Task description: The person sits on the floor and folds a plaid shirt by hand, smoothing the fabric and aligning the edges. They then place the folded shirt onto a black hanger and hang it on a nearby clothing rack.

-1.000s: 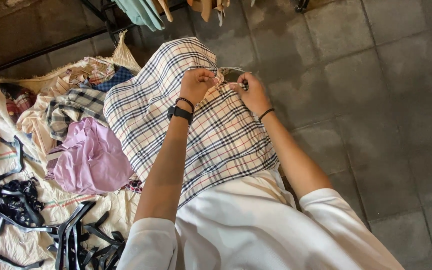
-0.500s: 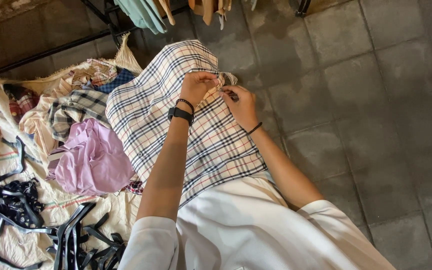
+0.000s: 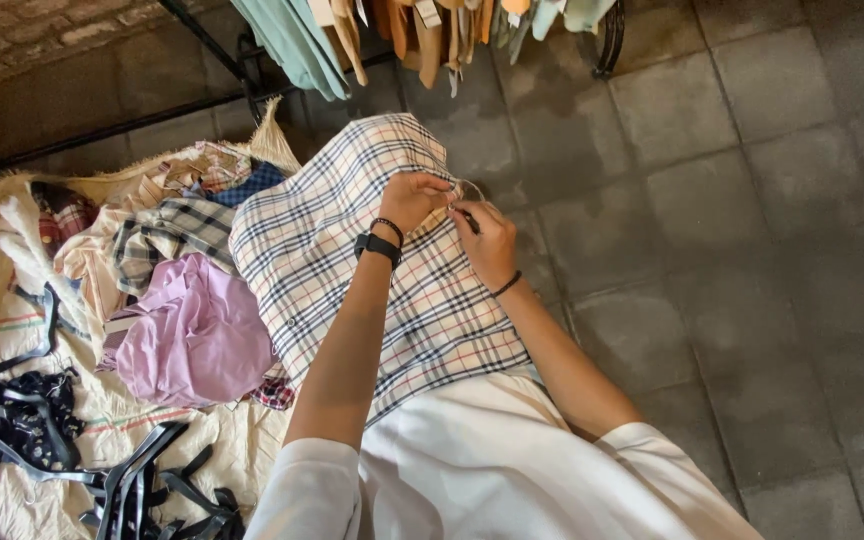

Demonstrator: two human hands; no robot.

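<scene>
Checked cloth, cream with dark and red lines: that's the plaid shirt (image 3: 352,250), draped from the person's lap up and away over the edge of the clothes heap on the left. Both hands are bunched together at its top edge. The left hand (image 3: 414,200), with a black watch (image 3: 378,247) and a thin bracelet on the wrist, is pinched shut on the fabric at the collar end. The right hand (image 3: 489,245) sits touching it, fingers curled around a small dark object; too small to tell what it is. A thin wire loop (image 3: 470,187), perhaps a hanger's hook, peeks out just above the knuckles.

Moving outward: a lilac garment (image 3: 192,335) lies crumpled just beside the shirt's left edge, partly tucked under it. Behind that, a grey-checked piece (image 3: 167,235) and more patterned clothes sit on a cream sheet (image 3: 12,330) spread over the floor. A tangle of black hangers (image 3: 102,480) lies at the near left corner of the sheet.

Up top, a row of hung clothes (image 3: 402,25) in green, tan and orange dangles from a dark rack, close above the shirt. To the right, grey floor tiles (image 3: 752,250). The person's white top (image 3: 492,470) fills the bottom of the view.
</scene>
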